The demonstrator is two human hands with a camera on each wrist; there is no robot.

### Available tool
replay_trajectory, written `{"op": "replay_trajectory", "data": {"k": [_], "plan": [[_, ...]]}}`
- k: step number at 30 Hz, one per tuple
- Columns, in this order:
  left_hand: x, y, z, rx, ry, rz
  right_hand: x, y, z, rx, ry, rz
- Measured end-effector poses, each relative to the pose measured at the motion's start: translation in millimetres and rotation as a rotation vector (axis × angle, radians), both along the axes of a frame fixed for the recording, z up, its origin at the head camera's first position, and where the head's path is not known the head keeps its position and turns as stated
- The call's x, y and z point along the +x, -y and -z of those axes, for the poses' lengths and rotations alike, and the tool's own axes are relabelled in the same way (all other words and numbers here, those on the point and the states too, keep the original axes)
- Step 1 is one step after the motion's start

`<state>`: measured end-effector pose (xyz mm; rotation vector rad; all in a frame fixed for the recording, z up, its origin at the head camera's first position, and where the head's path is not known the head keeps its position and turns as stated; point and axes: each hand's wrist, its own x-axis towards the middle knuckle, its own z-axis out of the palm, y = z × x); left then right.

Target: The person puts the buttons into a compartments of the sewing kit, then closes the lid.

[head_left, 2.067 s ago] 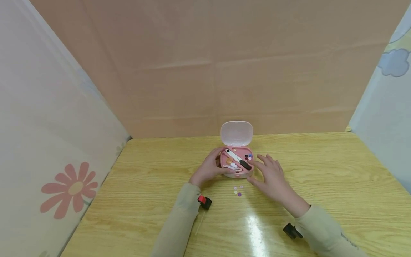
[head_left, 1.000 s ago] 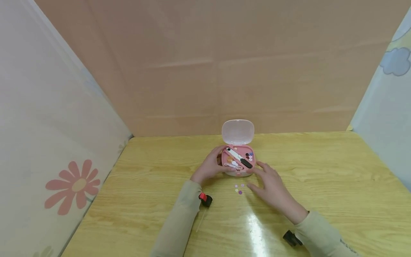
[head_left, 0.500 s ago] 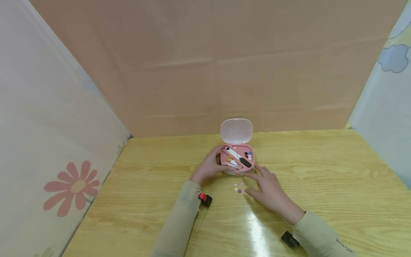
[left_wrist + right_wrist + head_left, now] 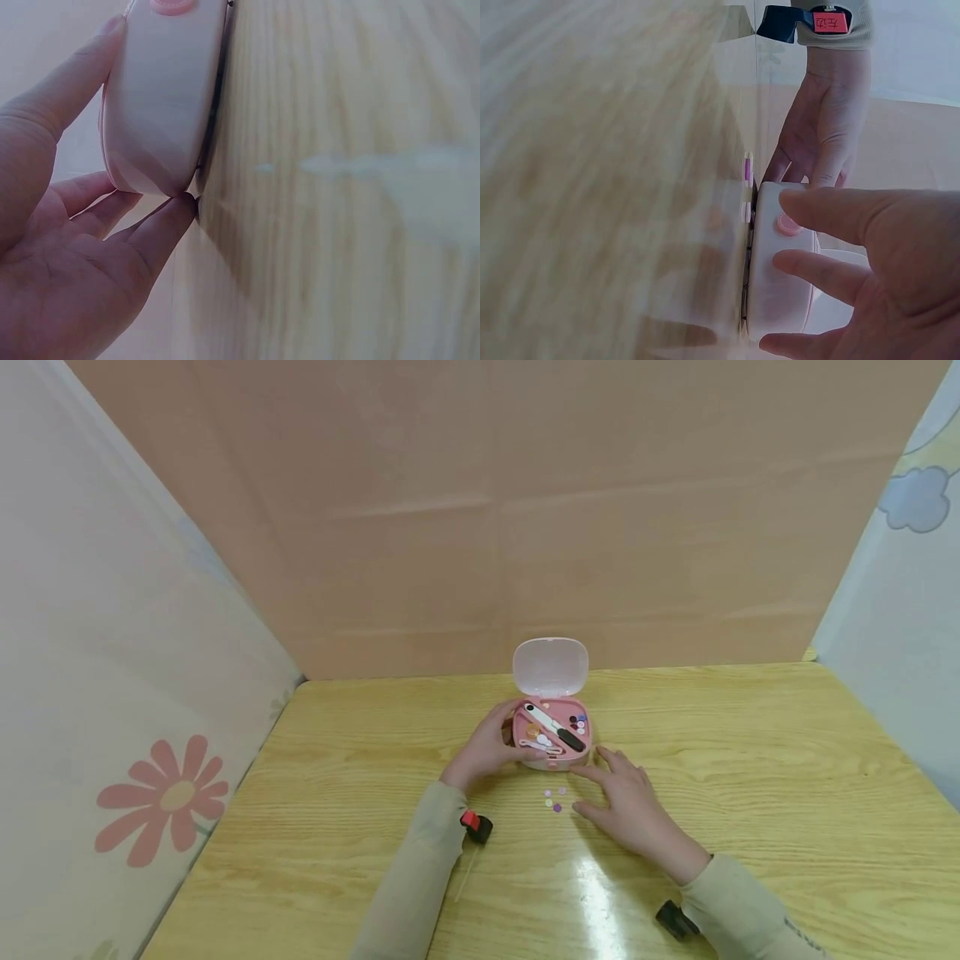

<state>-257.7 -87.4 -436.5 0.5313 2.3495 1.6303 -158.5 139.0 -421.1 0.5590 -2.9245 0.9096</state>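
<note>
A pink and white box [image 4: 552, 762] stands on the table with its clear lid [image 4: 551, 667] raised. Inside lie a white and black tool [image 4: 555, 727], a white looped strip, and several small buttons. My left hand [image 4: 487, 748] grips the box's left side, thumb at the front edge; the left wrist view shows its fingers round the end of the box [image 4: 161, 97]. My right hand [image 4: 634, 808], fingers spread, is at the box's front right corner, holding nothing; whether it touches the box I cannot tell. Several small buttons [image 4: 557, 808] lie on the table in front of the box.
The wooden table [image 4: 360, 743] reaches back to a brown-pink backdrop [image 4: 375, 560]. Patterned panels stand on the left and right, one with a red flower [image 4: 177, 797]. A black and red wrist device [image 4: 477, 827] is at the left sleeve, and a black one [image 4: 677, 920] at the right.
My right hand has come away from the box's right side and moved down toward the front right corner. The left hand keeps its grip on the box.
</note>
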Motion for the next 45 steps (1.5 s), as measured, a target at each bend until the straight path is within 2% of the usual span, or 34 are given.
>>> {"op": "replay_trajectory", "data": {"k": [10,20,26,35,38,45], "plan": [[-1.3,1.1,2.3,0.000,-0.002,0.000,-0.8,5.6,-0.8,-0.005,0.034,-0.022],[1.9,1.3,-2.2,0.047,0.009,0.019,-0.8,12.3,1.4,0.035,0.061,0.017],[1.5,0.7,-2.0,0.037,-0.003,0.020,-0.5,14.7,1.3,0.040,0.084,0.032],[0.0,1.3,6.7,0.003,0.023,-0.001,2.0,18.6,4.0,0.009,0.104,0.066],[0.2,2.6,9.4,0.017,0.035,-0.001,3.5,20.5,5.1,-0.008,0.114,0.086],[-3.2,1.9,6.2,0.016,0.020,-0.001,-0.2,20.6,7.6,-0.055,0.112,0.121]]}}
